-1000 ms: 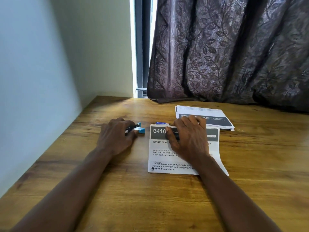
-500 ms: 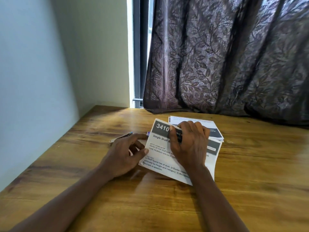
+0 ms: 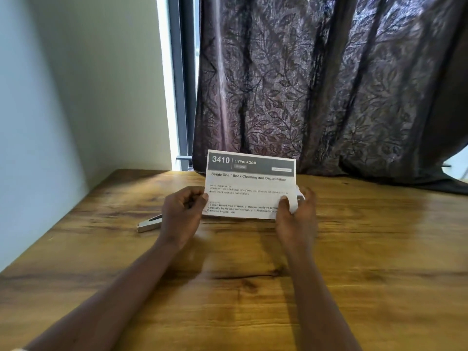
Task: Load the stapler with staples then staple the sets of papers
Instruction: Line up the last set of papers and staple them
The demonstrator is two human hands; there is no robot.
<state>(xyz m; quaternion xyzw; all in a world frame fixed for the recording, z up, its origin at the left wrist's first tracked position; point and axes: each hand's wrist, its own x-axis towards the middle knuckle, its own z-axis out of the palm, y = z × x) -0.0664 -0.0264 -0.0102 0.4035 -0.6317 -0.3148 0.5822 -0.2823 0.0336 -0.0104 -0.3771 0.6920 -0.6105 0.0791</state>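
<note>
A wooden table [image 3: 354, 262] with visible grain fills the lower view. Beyond the fingers hangs a dark leaf-patterned curtain [image 3: 316, 84]; beside it a grey window frame [image 3: 181, 84], then a pale wall [image 3: 63, 97] further left.

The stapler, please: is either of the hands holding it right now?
No, the stapler lies on the table beside the left hand, while both hands, including the right hand, hold the papers upright.

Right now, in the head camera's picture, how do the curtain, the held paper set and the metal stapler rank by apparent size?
1. Curtain, largest.
2. Paper set.
3. Stapler, smallest, though the left hand partly hides it.
</note>
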